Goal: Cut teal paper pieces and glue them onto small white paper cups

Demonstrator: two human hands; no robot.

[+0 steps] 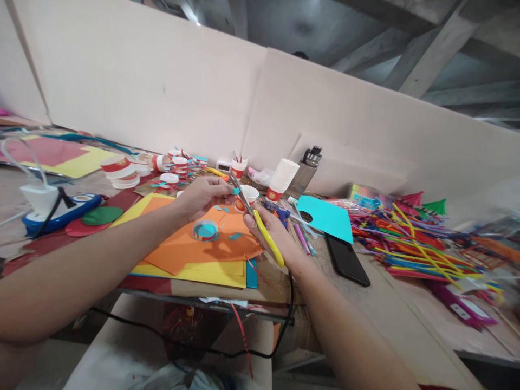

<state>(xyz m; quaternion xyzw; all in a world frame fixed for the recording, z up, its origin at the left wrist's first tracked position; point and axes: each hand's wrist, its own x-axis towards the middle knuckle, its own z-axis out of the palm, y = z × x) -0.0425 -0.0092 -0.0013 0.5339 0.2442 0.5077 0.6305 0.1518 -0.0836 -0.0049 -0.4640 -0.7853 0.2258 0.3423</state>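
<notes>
My right hand (268, 227) grips a pair of scissors with yellow handles (268, 238), their blades pointing up and away toward my left hand. Between the fingertips of my left hand (207, 196) is a small piece of blue paper (236, 191), close beside the blades. Below the hands, a cut-down paper cup (205, 231) with blue inside rests on orange paper (179, 246). Small blue scraps (234, 236) lie around it. A white and red paper cup (248, 194) stands just behind the scissors, partly covered by them.
Stacked paper cups (283, 179) and a grey bottle (303, 173) stand at the back. To the right lie blue paper with a round hole (329, 216), a black phone (347, 260) and many coloured pipe cleaners (418, 244). A blue and white power strip (60, 214) sits left.
</notes>
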